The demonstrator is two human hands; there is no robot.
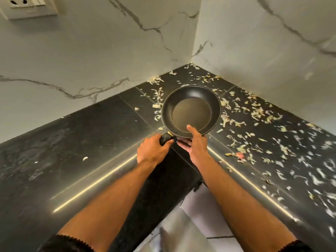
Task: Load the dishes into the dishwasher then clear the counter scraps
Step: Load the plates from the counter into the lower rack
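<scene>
A black non-stick frying pan [191, 111] sits in the corner of the black stone counter [94, 135]. Its inside looks bare. My left hand [153, 151] grips the pan's short black handle at the near left rim. My right hand [197, 142] holds the near rim, thumb laid over the edge into the pan and fingers curled under it. Pale vegetable scraps [258, 113] lie scattered over the counter around the pan, most thickly on the right wing and in the back corner.
White marble-look walls [109, 51] close the corner on both sides. A switch plate with sockets [29, 8] is high on the left wall. The left wing of the counter carries only a few stray scraps. The floor [196, 224] shows below the counter's inner edge.
</scene>
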